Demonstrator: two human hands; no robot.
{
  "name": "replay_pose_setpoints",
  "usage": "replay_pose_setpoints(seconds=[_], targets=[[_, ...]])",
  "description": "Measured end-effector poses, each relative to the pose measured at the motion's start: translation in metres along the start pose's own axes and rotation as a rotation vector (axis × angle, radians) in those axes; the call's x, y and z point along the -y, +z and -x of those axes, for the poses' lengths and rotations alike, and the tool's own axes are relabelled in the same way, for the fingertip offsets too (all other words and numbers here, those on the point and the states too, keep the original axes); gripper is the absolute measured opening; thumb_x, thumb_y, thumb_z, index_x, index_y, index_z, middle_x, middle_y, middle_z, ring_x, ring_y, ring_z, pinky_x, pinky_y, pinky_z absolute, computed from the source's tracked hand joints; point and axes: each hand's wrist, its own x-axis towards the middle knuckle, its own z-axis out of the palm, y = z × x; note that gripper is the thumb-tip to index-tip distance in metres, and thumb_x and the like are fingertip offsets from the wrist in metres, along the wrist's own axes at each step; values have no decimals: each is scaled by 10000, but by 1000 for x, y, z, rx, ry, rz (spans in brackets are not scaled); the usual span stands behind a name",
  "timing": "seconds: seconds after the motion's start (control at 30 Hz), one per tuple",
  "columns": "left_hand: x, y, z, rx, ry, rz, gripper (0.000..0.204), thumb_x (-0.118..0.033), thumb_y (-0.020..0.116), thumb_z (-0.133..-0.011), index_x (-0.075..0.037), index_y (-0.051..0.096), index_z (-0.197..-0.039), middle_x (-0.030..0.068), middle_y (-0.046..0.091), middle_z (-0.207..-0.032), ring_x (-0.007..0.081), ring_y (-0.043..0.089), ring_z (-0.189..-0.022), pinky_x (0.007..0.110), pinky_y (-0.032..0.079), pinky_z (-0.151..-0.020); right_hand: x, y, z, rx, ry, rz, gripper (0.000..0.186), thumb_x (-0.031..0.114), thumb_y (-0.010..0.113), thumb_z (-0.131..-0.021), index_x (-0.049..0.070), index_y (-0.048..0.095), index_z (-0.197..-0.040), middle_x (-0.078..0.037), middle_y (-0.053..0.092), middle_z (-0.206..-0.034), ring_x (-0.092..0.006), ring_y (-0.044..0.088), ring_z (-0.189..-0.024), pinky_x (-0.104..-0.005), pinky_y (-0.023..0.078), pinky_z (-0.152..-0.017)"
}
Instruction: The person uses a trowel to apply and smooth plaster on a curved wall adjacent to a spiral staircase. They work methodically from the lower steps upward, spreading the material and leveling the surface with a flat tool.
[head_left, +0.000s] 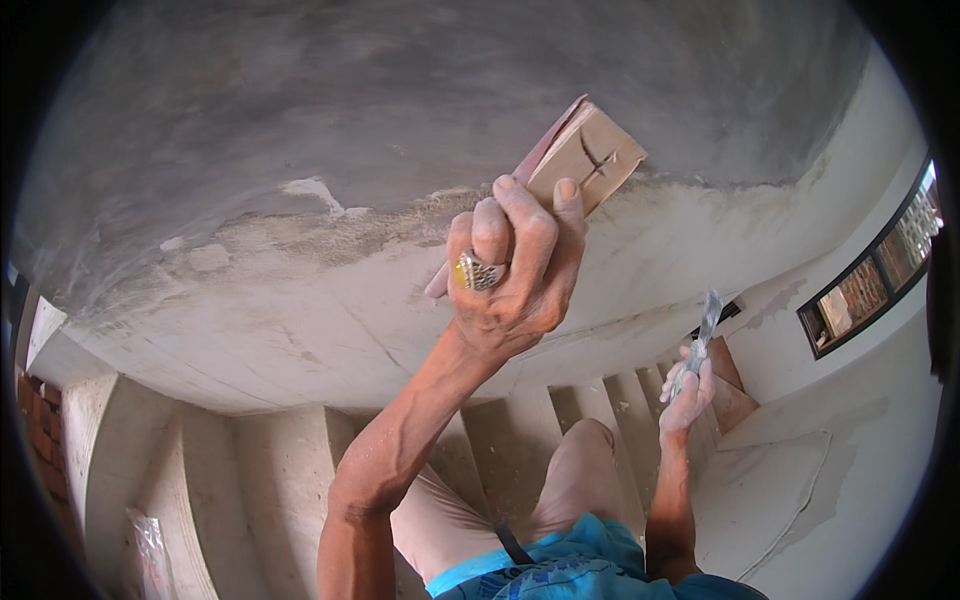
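My left hand (515,260), with a ring on one finger, is raised in front of the wall and closed around a flat wooden block (608,160). Reddish sandpaper (545,140) lies along the block's wall side. Whether the sandpaper touches the wall is hard to tell. Lower down on the right, my dusty right hand (688,390) grips a putty knife (711,315) by its handle, blade pointing up. The wall (400,110) is dark grey above and whitish below, with a rough, patchy border between the two.
Bare concrete stairs (280,450) run beneath me, under my legs. A dark-framed window (870,270) is at the right. Clear plastic (150,550) lies on a step at the lower left, near exposed bricks (42,430). A thin cord (805,495) trails at the lower right.
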Motion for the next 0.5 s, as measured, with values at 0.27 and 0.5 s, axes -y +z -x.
replay_pose_setpoints(seconds=[0.27,0.5], targets=[[-28,31,-19,-19,164,11,327,-153,652,-802,10,706,-1080,199,614,-1016,276,573,-861,377,484,-700,-11,-13,2,-58,27,-27,409,114,379,-878,-63,558,-1201,-25,495,-662,-71,411,-496,-218,336,-384],[-50,12,2,254,127,414,376,-170,691,-763,-13,659,-1103,216,572,-1140,323,565,-962,395,491,-751,23,-11,4,-71,-38,-63,485,125,383,-848,-67,557,-1257,-56,536,-732,-96,453,-569,-231,399,-471]])
